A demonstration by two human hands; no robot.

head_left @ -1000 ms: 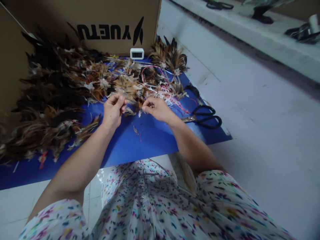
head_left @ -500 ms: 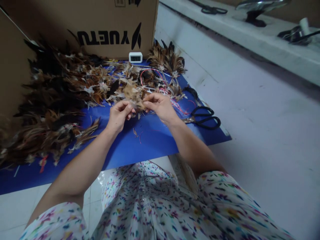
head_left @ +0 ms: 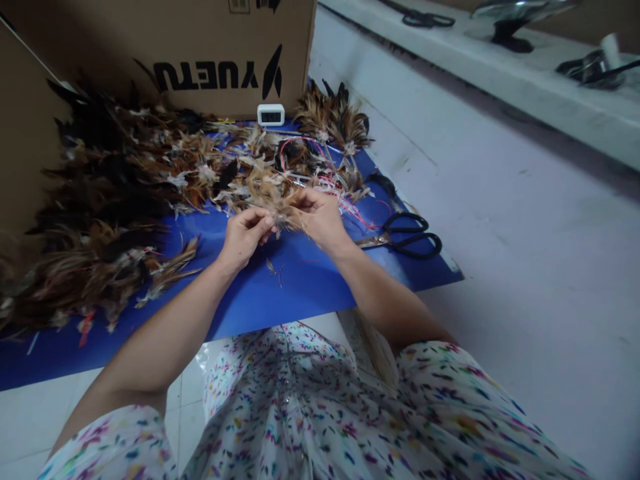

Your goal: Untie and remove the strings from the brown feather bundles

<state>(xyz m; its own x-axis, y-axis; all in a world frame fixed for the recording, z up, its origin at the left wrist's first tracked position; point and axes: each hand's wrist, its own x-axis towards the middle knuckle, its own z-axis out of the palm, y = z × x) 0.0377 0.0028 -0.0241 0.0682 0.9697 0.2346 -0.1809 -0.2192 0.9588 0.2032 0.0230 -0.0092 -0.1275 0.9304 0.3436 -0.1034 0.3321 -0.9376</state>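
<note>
Between my hands is a small tuft of tan and brown feathers (head_left: 286,217), held above the near part of the blue mat (head_left: 300,287). My left hand (head_left: 249,233) pinches its pale base with thumb and forefinger. On the other side my right hand (head_left: 320,215) has its fingers closed on the feathers; the fingertips are partly hidden by them. Just behind lies a loose heap of brown, tan and white feathers (head_left: 200,160). Pink string (head_left: 357,212) runs among the feathers by my right hand. To its right rest black-handled scissors (head_left: 413,237).
A cardboard box (head_left: 215,40) stands at the back with a small white digital clock (head_left: 271,115) before it. Bundled feathers (head_left: 335,120) lie at back right, and a large dark pile (head_left: 95,260) covers the left. A wall with a ledge (head_left: 480,73) borders the right side.
My left hand has shifted slightly right, closer to my right hand. The feather tuft now spreads between the two, its tips turned more toward my right fingers.
</note>
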